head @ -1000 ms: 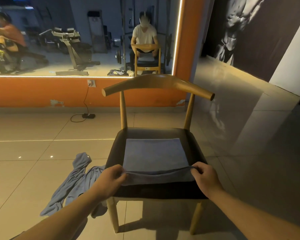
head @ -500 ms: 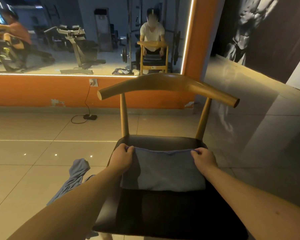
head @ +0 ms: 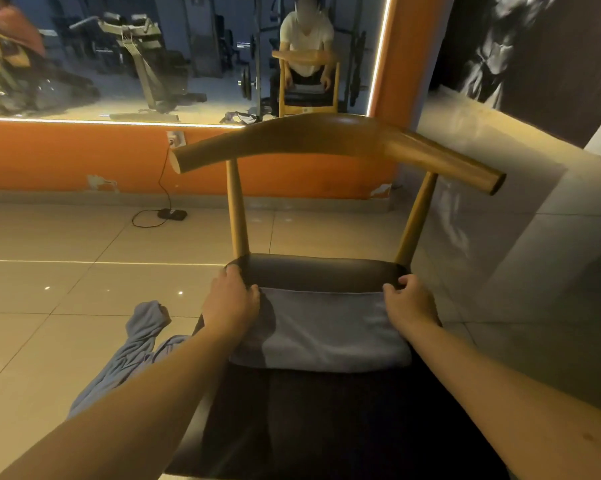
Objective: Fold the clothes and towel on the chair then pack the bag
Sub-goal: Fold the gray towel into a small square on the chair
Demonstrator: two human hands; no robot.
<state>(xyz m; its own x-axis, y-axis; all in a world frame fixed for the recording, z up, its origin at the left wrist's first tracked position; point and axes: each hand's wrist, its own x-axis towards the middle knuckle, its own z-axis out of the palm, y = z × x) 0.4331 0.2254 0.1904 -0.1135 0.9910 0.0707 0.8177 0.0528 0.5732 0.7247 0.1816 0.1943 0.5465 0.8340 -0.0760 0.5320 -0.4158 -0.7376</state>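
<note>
Head: left hand (head: 231, 301), right hand (head: 410, 301) pinch towel (head: 327, 329) corners; near edge now folded back.

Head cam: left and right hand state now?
Left hand: pinches the far left corner of the blue towel on the chair seat.
Right hand: pinches the towel's far right corner.
</note>
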